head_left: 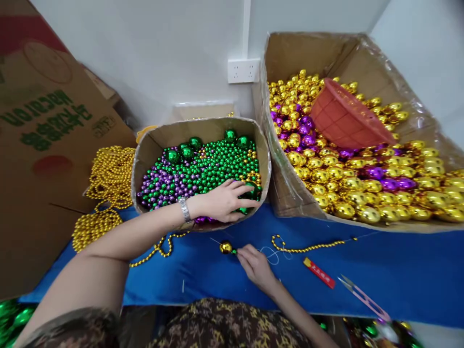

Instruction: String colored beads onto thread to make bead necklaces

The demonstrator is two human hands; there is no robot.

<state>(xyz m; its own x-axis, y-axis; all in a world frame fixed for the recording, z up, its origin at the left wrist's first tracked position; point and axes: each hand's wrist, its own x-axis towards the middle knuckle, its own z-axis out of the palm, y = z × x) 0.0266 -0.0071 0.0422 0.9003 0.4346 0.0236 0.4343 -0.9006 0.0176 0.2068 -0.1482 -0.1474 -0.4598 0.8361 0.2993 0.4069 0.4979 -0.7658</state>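
My left hand (230, 200), with a silver watch on the wrist, reaches into the near cardboard box (135, 169). Its fingers are spread over large shiny green balls (250, 191) at the right side; the thumb is hidden. Below the box, my right hand (256, 267) is closed in a pinch on a thin needle. A gold bead (225, 247) and a small green bead (234, 252) sit on the needle, whose tip points left. White thread (271, 253) loops out to the right of this hand. Small green, purple and gold beads (217, 162) fill the box.
A bigger box (279, 193) of gold and purple beads holds a red basket (351, 116). On the blue cloth (268, 285) lie a gold bead string (311, 248), a red packet (319, 273) and thread snips (364, 297). Gold bead strands (110, 171) pile beside a tall carton (54, 183).
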